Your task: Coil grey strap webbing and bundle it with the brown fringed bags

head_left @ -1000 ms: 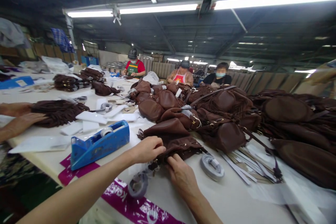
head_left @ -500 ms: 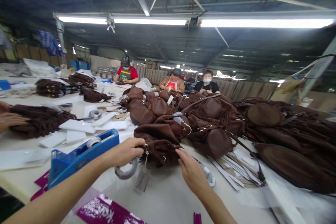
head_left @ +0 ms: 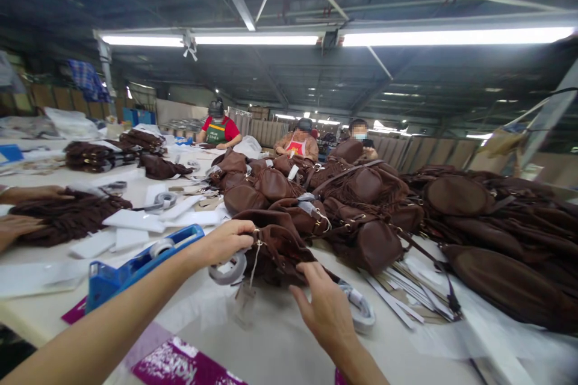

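Note:
In the head view, a dark brown handbag [head_left: 282,246] with gold rings lies in front of me on the table, its top folds uneven. My left hand [head_left: 228,243] pinches the bag's upper left edge beside a ring. From that spot a pale cord runs down to a blurred hang tag [head_left: 245,307]. My right hand [head_left: 323,301] is at the bag's right front side, fingertips against it, thumb held apart. A wrapped grey strap coil [head_left: 227,271] sits just under my left hand. Another wrapped coil [head_left: 361,308] lies right of my right hand.
A blue tape dispenser [head_left: 135,267] stands left, beyond my left forearm. Brown bags [head_left: 374,246] pile up ahead and to the right. White foam pieces [head_left: 133,221] and purple printed plastic [head_left: 180,364] lie about. Another person's hands [head_left: 20,228] rest on brown fringed material; several co-workers sit opposite.
My left hand has risen slightly with the bag's edge. My right hand's thumb has spread away from its fingers. The tag has swung. A co-worker opposite now has a brown bag raised.

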The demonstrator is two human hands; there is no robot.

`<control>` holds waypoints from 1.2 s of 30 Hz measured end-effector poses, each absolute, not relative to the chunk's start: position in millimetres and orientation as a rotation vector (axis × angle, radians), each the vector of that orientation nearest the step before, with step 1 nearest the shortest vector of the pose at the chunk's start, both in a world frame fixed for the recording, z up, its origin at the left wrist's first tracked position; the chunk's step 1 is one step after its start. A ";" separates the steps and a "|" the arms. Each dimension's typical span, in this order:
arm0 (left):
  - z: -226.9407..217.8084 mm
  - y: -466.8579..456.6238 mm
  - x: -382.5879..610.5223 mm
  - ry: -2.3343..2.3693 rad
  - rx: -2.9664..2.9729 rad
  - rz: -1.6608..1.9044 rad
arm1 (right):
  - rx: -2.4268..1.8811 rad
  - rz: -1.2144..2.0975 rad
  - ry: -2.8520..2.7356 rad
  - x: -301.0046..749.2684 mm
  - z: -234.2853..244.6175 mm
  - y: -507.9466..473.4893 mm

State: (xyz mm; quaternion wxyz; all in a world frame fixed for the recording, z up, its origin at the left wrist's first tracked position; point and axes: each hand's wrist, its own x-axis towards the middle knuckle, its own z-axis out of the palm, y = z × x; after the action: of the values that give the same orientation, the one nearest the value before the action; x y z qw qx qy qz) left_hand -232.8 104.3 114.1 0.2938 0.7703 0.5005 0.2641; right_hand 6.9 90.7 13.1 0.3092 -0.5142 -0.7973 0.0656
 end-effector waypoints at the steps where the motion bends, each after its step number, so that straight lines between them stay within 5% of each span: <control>1: 118.5 107.8 -231.4 1.327 2.077 0.700 | -1.352 0.046 -2.118 2.1 17.6 93.1; 21: 155.8 140.1 -252.5 1.360 2.292 0.666 | -1.419 -0.172 -2.298 31.8 41.3 127.7; 36: 131.9 108.9 -234.6 1.384 2.065 0.712 | -1.545 -0.234 -2.287 41.0 -8.3 138.0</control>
State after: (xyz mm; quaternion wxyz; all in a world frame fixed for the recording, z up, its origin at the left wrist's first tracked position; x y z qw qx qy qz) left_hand -234.6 108.9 131.9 0.2743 0.7680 0.5147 0.2646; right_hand 41.0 138.0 -8.3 0.1847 -0.5481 -0.8115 -0.0830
